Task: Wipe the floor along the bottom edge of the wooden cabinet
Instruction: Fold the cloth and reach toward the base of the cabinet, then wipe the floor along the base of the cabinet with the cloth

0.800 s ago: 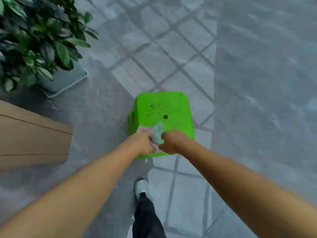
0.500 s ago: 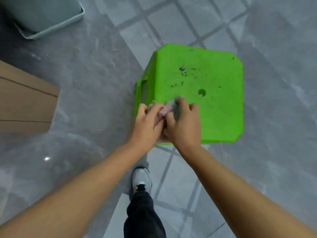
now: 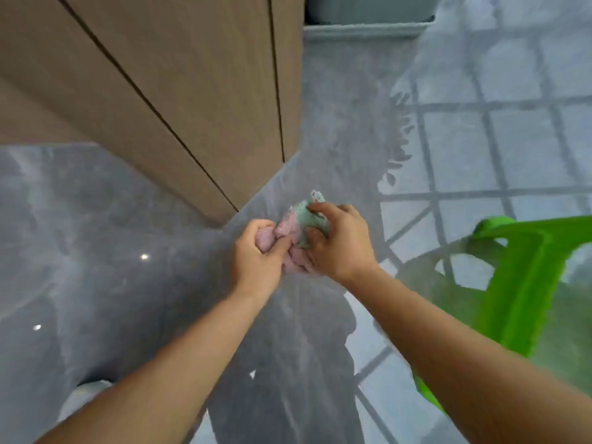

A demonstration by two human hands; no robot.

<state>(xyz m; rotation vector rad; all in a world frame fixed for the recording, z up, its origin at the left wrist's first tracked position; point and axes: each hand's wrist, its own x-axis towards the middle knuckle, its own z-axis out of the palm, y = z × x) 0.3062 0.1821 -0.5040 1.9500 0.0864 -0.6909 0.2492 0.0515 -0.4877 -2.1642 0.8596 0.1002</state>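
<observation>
The wooden cabinet [image 3: 179, 91] fills the upper left, its dark door seams running down toward a bottom corner that meets the glossy grey floor [image 3: 105, 251]. Just right of that corner and a little nearer the camera, the left hand [image 3: 256, 261] is clenched around the pink end of a crumpled cloth [image 3: 296, 230], thumb and fingers folded over the bunched fabric. The cloth is wadded between both hands, held above the floor rather than lying on it — whether any part touches the tiles cannot be told. Its long axis runs from the pink bundle in the left fist up and to the right, ending in a pale green, frayed corner that points away from the camera, roughly along the cabinet's right side. The right hand [image 3: 339, 245] grips that green part, index finger laid across its top and thumb pressed in from below, the two hands almost touching. Further right of the cabinet, well apart from the hands, a bright green plastic stool [image 3: 525, 277] stands at the frame's edge — only part of it shows. Beyond the cabinet's right face sits a grey-white planter base [image 3: 368, 24] on the floor.
</observation>
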